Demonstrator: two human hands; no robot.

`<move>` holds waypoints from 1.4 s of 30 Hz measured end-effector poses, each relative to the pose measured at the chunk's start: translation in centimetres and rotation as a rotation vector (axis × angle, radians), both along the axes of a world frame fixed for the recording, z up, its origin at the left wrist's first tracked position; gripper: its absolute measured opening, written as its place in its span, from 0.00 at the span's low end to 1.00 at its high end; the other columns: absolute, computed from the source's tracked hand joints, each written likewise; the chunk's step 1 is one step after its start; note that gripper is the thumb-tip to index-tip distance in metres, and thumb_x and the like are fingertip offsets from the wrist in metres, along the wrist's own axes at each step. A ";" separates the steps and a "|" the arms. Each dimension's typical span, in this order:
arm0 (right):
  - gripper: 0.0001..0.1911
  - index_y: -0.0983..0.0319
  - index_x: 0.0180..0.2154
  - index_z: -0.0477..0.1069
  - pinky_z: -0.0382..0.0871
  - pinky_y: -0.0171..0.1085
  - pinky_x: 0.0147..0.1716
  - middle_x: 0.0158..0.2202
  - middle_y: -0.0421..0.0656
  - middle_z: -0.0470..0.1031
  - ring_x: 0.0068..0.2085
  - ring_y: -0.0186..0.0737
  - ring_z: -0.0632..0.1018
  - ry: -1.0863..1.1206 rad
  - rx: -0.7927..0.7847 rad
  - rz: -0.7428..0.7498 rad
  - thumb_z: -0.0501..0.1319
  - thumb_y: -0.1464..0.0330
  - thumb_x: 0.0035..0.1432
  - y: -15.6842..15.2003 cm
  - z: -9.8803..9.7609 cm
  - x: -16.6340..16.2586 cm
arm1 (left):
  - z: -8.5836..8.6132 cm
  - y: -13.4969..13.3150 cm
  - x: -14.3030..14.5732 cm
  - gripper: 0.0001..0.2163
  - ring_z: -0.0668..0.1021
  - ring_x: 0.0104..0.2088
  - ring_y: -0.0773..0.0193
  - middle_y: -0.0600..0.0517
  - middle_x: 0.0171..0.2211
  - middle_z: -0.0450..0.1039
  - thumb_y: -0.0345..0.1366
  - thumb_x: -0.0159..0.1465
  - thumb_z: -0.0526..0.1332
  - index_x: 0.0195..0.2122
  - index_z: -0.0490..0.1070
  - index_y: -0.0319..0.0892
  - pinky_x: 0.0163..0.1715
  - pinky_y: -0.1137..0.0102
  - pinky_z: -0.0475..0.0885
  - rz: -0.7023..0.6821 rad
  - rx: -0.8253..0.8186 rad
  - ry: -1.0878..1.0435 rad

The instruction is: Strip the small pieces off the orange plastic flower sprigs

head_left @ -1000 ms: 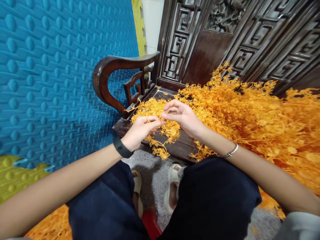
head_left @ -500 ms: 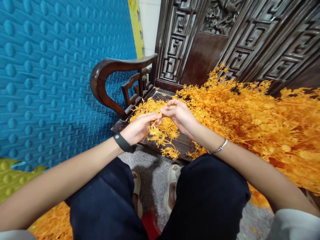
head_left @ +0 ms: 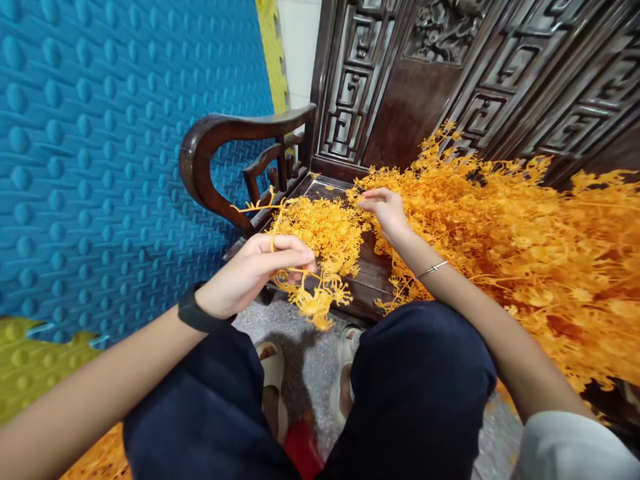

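Observation:
My left hand [head_left: 260, 270] is closed around the stem of a yellow artificial flower sprig [head_left: 316, 301]. Its flowered end hangs below my fingers over the seat's front edge, and a bare forked stem sticks up behind the thumb. Above the seat, my right hand [head_left: 384, 208] has thumb and fingers pressed together at the edge of the orange artificial flower branches [head_left: 475, 227]. Whatever those fingertips hold, if anything, cannot be made out. A small pile of yellow flower pieces [head_left: 327, 223] lies on the dark wooden seat [head_left: 375, 267] between my hands.
A curved wooden armrest [head_left: 210, 130] rises at the seat's left, with a carved wooden backrest [head_left: 400, 113] behind. Blue foam matting [head_left: 100, 167] stretches along the left. More orange branches [head_left: 103, 450] show at lower left. Something red [head_left: 303, 450] is on the floor between my legs.
My hands, close together before, have moved apart. The left has come down and left with the sprig; the right has drawn away to the right, beside the orange branches.

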State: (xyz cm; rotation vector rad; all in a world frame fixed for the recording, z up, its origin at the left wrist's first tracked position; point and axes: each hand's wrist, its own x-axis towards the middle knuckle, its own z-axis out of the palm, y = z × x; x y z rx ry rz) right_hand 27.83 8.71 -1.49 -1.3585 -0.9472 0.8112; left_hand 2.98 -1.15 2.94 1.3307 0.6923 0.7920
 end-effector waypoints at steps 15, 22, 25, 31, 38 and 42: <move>0.26 0.61 0.49 0.67 0.62 0.52 0.54 0.55 0.49 0.67 0.55 0.49 0.68 -0.591 0.188 0.402 0.65 0.72 0.44 0.2 0.1 -3.9 | -1.8 3.5 0.3 0.05 0.68 0.22 0.73 0.54 0.24 0.72 0.36 0.53 0.65 0.25 0.76 0.39 0.24 0.75 0.63 0.128 -0.001 -0.005; 0.11 0.63 0.39 0.72 0.68 0.42 0.45 0.41 0.45 0.76 0.43 0.38 0.75 -0.321 0.185 0.737 0.60 0.64 0.55 -4.2 3.2 -6.4 | -1.6 4.0 0.0 0.07 0.67 0.22 0.74 0.54 0.24 0.70 0.36 0.54 0.65 0.23 0.75 0.38 0.24 0.75 0.62 0.183 0.017 -0.026; 0.14 0.62 0.33 0.73 0.68 0.39 0.42 0.34 0.42 0.76 0.39 0.35 0.75 -0.343 0.230 0.749 0.55 0.59 0.59 -5.8 4.1 -6.9 | -1.5 3.9 -0.1 0.07 0.68 0.22 0.74 0.55 0.26 0.71 0.36 0.55 0.65 0.24 0.75 0.39 0.24 0.75 0.62 0.195 0.015 -0.074; 0.16 0.61 0.41 0.67 0.65 0.40 0.47 0.43 0.43 0.70 0.45 0.37 0.72 -0.463 0.439 0.626 0.62 0.59 0.53 -7.1 4.4 -7.1 | -1.1 3.8 -0.4 0.07 0.69 0.23 0.73 0.55 0.26 0.70 0.38 0.55 0.64 0.26 0.72 0.39 0.20 0.76 0.61 0.260 0.013 -0.116; 0.15 0.59 0.35 0.69 0.61 0.46 0.53 0.46 0.44 0.66 0.51 0.42 0.68 -0.833 0.606 0.682 0.67 0.58 0.47 -7.2 4.6 -6.6 | -1.1 3.6 -0.6 0.07 0.72 0.24 0.72 0.54 0.30 0.74 0.38 0.56 0.63 0.28 0.69 0.40 0.21 0.77 0.64 0.249 0.033 -0.144; 0.10 0.58 0.35 0.71 0.62 0.46 0.52 0.45 0.44 0.67 0.50 0.41 0.70 -0.849 0.616 0.690 0.64 0.60 0.51 -7.2 4.6 -6.6 | -1.0 3.5 -0.6 0.07 0.73 0.25 0.71 0.54 0.31 0.74 0.39 0.57 0.62 0.29 0.68 0.41 0.21 0.77 0.64 0.236 0.048 -0.126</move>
